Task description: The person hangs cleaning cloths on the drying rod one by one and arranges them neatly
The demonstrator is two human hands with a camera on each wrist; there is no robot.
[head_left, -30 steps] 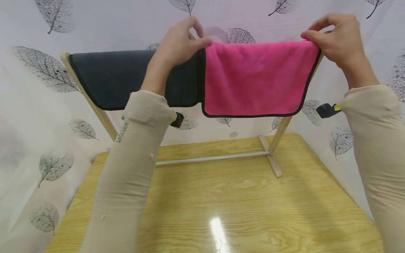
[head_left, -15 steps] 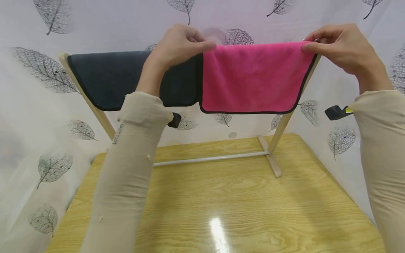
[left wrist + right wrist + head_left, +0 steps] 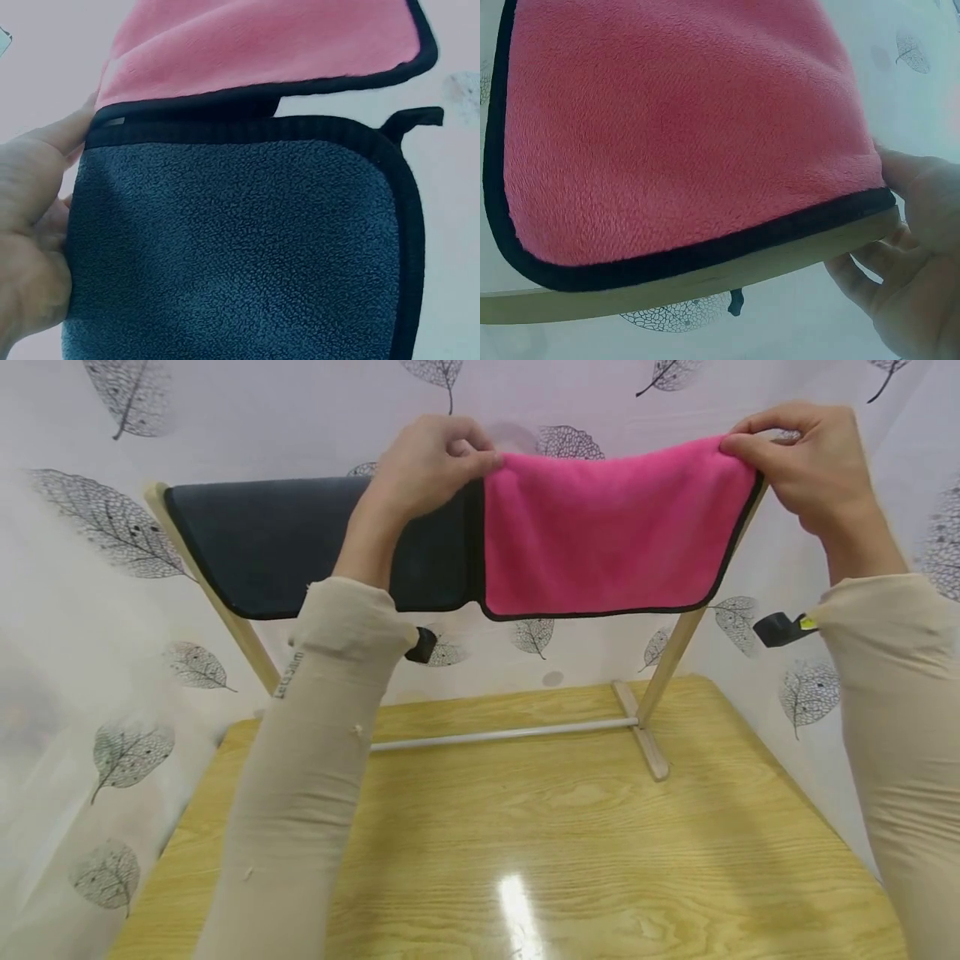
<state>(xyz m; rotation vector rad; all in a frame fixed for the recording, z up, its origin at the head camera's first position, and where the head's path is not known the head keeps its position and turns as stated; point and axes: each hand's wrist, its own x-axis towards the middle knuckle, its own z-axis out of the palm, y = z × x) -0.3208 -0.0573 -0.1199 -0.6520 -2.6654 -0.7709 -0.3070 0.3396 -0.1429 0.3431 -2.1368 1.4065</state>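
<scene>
A pink towel (image 3: 607,535) with black edging hangs over the top of a wooden rack, its top edge higher at the right end and sagging in the middle. My left hand (image 3: 431,464) pinches its top left corner. At the top right corner my right hand (image 3: 813,464) pinches the cloth between thumb and fingers, beside the rack's wooden post (image 3: 705,289). A dark grey towel (image 3: 300,543) with black edging hangs to the left, partly behind my left wrist. In the left wrist view the dark towel (image 3: 232,247) lies close beside the pink towel (image 3: 262,45).
The rack's right foot (image 3: 651,752) and white lower bar (image 3: 510,735) stand on a wood-grain table (image 3: 570,843). Behind is a pale curtain (image 3: 90,652) printed with leaves. A small black loop (image 3: 412,120) sticks out from the dark towel's edge.
Both hands dipped, then rose again. The pink towel's right top corner is now lifted higher, and its lower edge has come up. The dark towel has stayed in place.
</scene>
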